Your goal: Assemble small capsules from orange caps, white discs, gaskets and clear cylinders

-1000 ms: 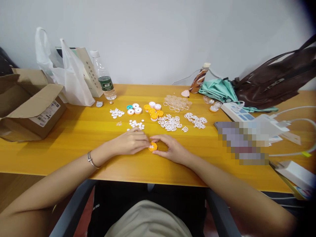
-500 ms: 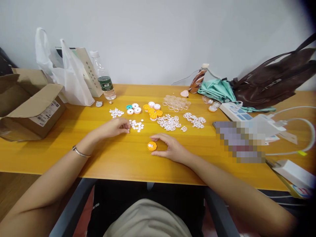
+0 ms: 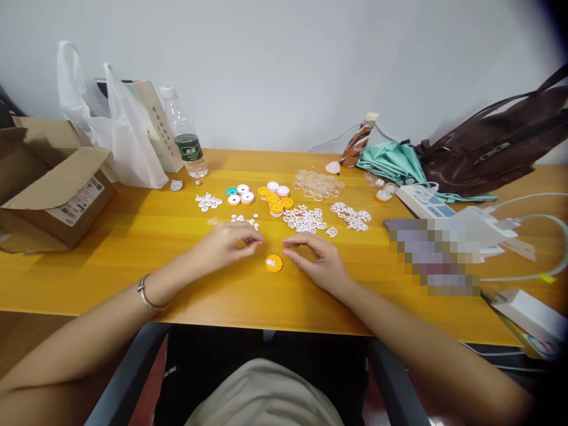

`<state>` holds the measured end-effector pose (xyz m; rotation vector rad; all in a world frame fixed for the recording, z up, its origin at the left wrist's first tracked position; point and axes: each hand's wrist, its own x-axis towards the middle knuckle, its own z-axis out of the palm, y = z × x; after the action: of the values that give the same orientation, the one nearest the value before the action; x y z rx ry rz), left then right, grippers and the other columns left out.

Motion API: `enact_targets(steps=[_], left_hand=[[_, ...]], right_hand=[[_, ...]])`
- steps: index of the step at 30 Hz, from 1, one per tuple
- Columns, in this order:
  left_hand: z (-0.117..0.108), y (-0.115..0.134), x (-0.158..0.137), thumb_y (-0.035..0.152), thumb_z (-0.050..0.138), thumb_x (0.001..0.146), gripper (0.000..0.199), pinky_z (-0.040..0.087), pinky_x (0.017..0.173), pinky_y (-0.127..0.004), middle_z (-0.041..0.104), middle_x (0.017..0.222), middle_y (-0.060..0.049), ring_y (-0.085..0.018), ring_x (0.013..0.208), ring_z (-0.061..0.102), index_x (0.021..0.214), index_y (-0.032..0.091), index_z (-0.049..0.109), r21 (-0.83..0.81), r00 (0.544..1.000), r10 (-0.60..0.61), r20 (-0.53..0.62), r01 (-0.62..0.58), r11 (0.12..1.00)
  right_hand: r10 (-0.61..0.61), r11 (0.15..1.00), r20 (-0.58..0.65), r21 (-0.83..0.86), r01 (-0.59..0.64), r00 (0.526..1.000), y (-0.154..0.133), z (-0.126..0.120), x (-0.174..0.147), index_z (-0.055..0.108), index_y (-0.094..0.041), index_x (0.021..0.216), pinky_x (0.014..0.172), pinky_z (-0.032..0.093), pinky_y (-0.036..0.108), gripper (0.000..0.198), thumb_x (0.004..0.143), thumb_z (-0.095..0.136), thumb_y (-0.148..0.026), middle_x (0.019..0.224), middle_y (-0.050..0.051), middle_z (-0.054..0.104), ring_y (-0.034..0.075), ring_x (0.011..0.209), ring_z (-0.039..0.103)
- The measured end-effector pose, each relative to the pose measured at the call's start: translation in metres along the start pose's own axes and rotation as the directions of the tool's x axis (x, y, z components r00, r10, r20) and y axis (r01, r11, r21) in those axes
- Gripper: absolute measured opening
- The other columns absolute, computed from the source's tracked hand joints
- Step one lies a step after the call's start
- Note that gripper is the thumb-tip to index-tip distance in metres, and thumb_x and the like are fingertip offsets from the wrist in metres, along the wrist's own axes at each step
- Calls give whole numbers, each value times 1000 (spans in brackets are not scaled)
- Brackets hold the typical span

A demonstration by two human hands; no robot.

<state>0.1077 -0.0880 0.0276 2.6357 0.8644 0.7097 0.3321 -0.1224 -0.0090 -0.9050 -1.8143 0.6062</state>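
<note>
A round yellow cap (image 3: 274, 270) lies on the table before me, with small white pieces inside it. My left hand (image 3: 233, 242) is just to its upper left, thumb and forefinger pinched together; whatever may be between the tips is too small to make out. My right hand (image 3: 317, 257) hovers at the cap's right, finger and thumb slightly apart with nothing visible between them. Behind my left hand, small white discs (image 3: 251, 223) are partly hidden by its fingers. Beyond them stand white-and-orange round cases (image 3: 247, 198) and a stack of yellow ones (image 3: 276, 207).
White openwork wheels (image 3: 306, 220), clear rings (image 3: 317, 186) and white stemmed pieces (image 3: 208, 202) lie in groups farther back. A cardboard box (image 3: 57, 201) and water bottle (image 3: 190, 148) stand left. Rightward are a phone (image 3: 426, 251), power strip (image 3: 426, 204) and brown bag (image 3: 497, 142).
My left hand has moved right from the white discs toward the yellow cap, fingers pinched. My right hand has drawn up off the cap's side, its finger and thumb closer together.
</note>
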Motion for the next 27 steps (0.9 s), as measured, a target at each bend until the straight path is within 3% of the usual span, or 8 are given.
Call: enact_targets(steps=[4,10,12,15,18,20,27], left_hand=[[18,28,5,23,52,86,14,47,67,-22,66,80,-4,-11,73,60,92,15,63,-146,992,41,-117,-58,988],[31,27,4,24,53,86,12,51,67,-21,66,81,-3,-10,73,62,91,15,59,-295,979,-94,-183,37,955],[29,23,3,27,53,86,15,51,69,-22,65,83,-3,-10,74,62,93,15,58,-328,984,-123,-128,75,942],[23,15,2,36,58,82,25,48,76,-27,63,89,-4,-13,82,60,97,16,59,-251,993,-116,-4,111,962],[22,8,1,44,64,75,38,46,77,-29,60,92,-5,-16,85,56,102,17,59,-163,985,-117,124,137,977],[25,5,2,42,64,75,37,45,74,-27,58,91,-5,-16,83,55,102,17,59,-155,974,-113,195,145,977],[31,4,3,33,61,78,26,43,71,-25,57,88,-4,-14,77,53,99,17,62,-156,962,-110,249,152,976]], right_hand=[[-19,999,19,39,19,1000,-3,3,-2,66,-23,93,75,53,28,16,76,66,-21,87,1,70,13,78,65],[-2,998,-4,66,2,1000,2,4,-5,68,-23,83,74,54,28,9,78,62,-18,86,2,71,14,78,66],[4,1000,17,27,-5,1000,3,3,-5,68,-22,83,73,54,28,9,79,61,-18,85,3,71,14,77,66],[-15,996,61,-83,20,998,6,-1,-5,67,-21,83,70,53,27,8,81,59,-19,82,3,70,14,74,65],[-85,975,165,-188,116,983,11,-5,-5,65,-19,83,67,52,27,8,83,56,-20,78,4,68,14,71,63],[-141,951,239,-236,199,961,13,-5,-6,64,-19,84,67,51,27,10,84,54,-20,78,4,67,14,71,63],[-211,884,387,-316,343,898,14,-5,-8,64,-21,89,71,51,29,18,88,46,-19,85,5,67,16,79,62]])
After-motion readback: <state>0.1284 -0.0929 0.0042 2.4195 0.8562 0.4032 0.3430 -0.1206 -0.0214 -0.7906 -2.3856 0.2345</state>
